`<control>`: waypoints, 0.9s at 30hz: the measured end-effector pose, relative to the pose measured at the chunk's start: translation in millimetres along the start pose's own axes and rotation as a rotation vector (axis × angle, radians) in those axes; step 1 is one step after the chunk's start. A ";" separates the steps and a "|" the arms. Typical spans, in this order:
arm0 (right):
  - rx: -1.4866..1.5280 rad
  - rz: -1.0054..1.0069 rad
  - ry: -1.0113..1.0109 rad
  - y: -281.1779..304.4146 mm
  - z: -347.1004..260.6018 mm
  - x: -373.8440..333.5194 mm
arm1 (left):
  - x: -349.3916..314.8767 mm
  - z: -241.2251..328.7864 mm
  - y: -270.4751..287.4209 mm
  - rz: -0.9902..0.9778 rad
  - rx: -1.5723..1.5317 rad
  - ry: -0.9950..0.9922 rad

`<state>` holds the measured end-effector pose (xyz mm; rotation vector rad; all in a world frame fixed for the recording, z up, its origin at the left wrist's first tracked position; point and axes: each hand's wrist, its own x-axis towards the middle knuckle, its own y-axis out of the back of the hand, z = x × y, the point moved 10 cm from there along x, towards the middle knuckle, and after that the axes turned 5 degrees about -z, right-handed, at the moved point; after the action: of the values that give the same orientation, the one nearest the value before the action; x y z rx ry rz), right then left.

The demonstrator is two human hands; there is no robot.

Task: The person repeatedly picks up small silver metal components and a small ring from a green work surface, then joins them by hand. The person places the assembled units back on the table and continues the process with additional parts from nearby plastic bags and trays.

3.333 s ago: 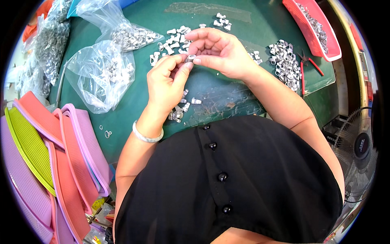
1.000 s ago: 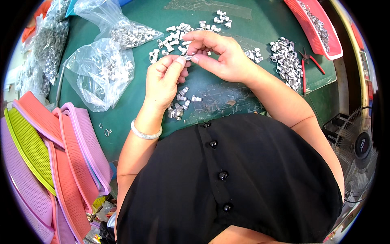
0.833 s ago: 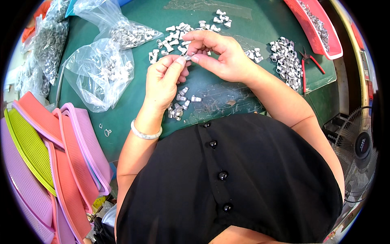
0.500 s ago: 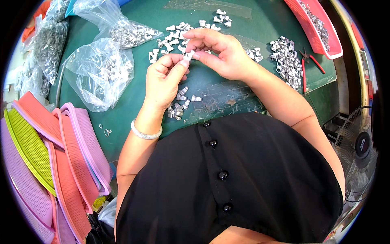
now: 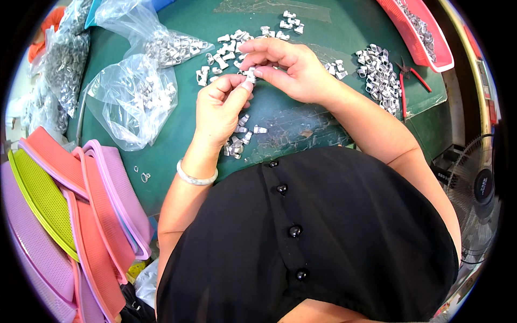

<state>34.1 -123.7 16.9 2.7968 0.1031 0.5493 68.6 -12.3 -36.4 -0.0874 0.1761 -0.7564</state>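
Observation:
Between the thumb and fingers of my left hand is a small silvery metal clasp. My right hand pinches the same clasp from the other side with thumb and index finger, its other fingers loosely curled. Just beyond my hands, a loose spread of similar metal pieces lies on the green tabletop. A smaller group of pieces rests nearer to me, by my left wrist. Exactly how the clasp's parts fit together is hidden by my fingertips.
Clear plastic bags of metal pieces lie at the left. Stacked colourful plastic baskets stand at the near left. On the right are a heap of metal loops, red-handled pliers, a pink basket and a fan.
Both hands keep hold of the clasp; more of it now shows between my fingertips. My left hand has shifted slightly to the right, and the view has moved a little.

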 end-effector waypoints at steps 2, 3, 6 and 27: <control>-0.005 -0.008 -0.004 -0.6 -0.6 -0.4 | -0.2 -0.4 -0.4 0.005 -0.005 -0.015; 0.015 -0.006 0.006 -0.6 -1.3 -0.4 | -0.3 -0.4 -0.1 0.007 -0.007 -0.022; 0.061 0.000 0.028 0.9 -1.4 0.3 | 0.4 0.9 1.1 0.012 -0.003 -0.040; 0.053 0.019 0.016 5.6 -2.3 0.8 | 0.0 2.8 3.6 0.059 0.045 -0.073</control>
<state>34.1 -128.4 20.8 2.8479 0.0963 0.5824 71.6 -9.6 -34.2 -0.0668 0.0914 -0.6972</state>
